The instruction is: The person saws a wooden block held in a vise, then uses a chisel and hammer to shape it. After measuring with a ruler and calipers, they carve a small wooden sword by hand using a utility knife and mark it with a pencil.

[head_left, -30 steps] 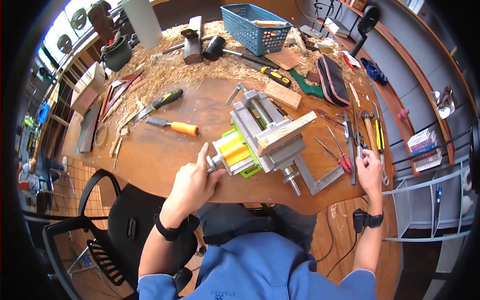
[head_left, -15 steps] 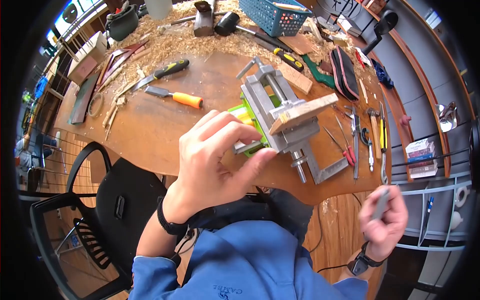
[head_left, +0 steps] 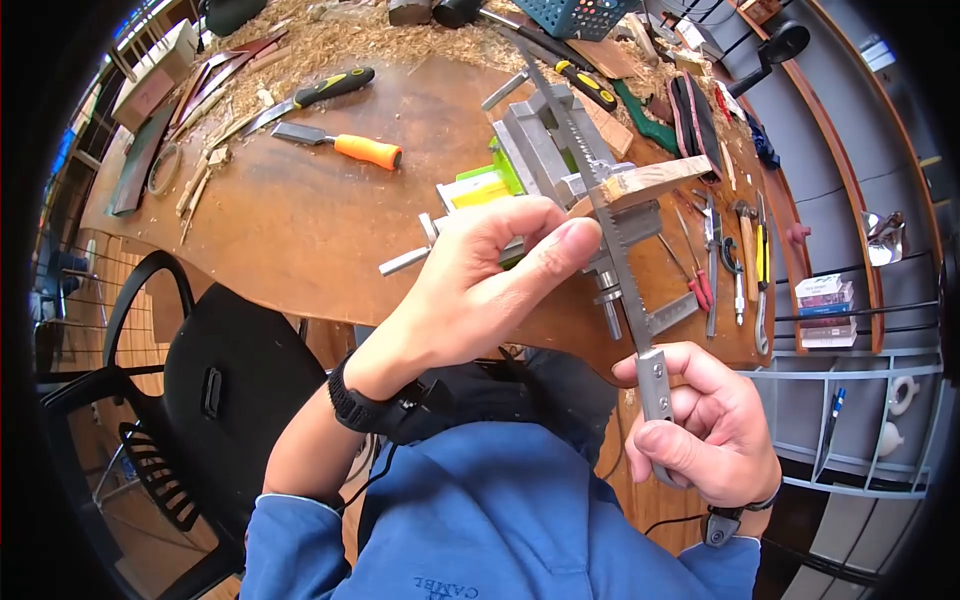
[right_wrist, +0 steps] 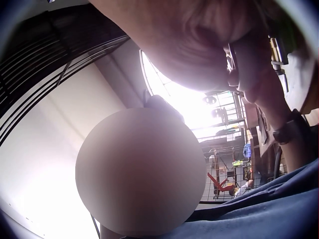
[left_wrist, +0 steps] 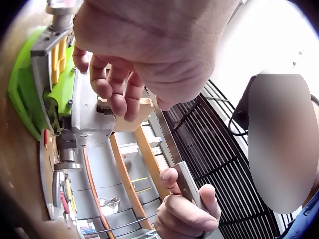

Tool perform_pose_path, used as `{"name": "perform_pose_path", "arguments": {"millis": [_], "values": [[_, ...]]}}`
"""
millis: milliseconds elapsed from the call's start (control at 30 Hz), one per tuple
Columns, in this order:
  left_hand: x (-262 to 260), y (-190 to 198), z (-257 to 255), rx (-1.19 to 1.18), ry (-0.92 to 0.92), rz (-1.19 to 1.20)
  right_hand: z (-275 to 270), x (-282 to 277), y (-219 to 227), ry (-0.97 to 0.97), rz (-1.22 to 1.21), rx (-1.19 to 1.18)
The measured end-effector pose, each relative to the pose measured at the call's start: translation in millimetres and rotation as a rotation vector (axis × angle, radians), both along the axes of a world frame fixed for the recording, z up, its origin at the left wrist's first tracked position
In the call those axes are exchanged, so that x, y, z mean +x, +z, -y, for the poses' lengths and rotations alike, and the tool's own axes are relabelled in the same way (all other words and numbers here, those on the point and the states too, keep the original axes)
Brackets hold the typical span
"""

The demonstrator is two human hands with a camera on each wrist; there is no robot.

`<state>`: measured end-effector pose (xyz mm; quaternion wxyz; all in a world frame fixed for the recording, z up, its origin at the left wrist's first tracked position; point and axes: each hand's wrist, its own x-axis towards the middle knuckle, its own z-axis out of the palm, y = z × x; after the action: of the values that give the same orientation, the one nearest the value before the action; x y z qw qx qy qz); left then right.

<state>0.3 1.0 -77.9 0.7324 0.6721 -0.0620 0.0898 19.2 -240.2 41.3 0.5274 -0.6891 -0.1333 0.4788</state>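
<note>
In the head view, my right hand (head_left: 715, 430) grips the metal handle (head_left: 655, 385) of a toothed saw. Its blade (head_left: 627, 290) slants up and left across the near end of a wood block (head_left: 665, 180), which is clamped in a grey and green vise (head_left: 535, 145). Whether teeth touch wood cannot be told. My left hand (head_left: 490, 285) is just left of the blade, thumb extended, fingers loosely bent. The left wrist view shows those fingers (left_wrist: 117, 102) in front of the vise (left_wrist: 92, 112), holding nothing, with the right hand (left_wrist: 184, 214) below on the handle.
An orange-handled chisel (head_left: 368, 150) and a black-and-yellow-handled tool (head_left: 335, 87) lie on the table (head_left: 300, 235) left of the vise. Red-handled tools (head_left: 703, 287), a hammer and calipers lie to its right. Wood shavings and a blue basket (head_left: 575, 15) are at the back.
My right hand has lifted the saw from the table's right side and brought it left over the vise. My left hand has left the vise's handle and moved right, near the wood.
</note>
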Motion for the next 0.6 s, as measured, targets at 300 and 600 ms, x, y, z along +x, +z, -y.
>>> {"name": "perform_pose_path", "arguments": {"millis": [300,600], "values": [[14,-18,11,-0.088,0.108,0.05,4,-13,-3,-0.044,0.104,0.02],[12,-2,6,0.017,0.138,-0.01,8,-26,-29,0.123,1.532,-0.16]]}}
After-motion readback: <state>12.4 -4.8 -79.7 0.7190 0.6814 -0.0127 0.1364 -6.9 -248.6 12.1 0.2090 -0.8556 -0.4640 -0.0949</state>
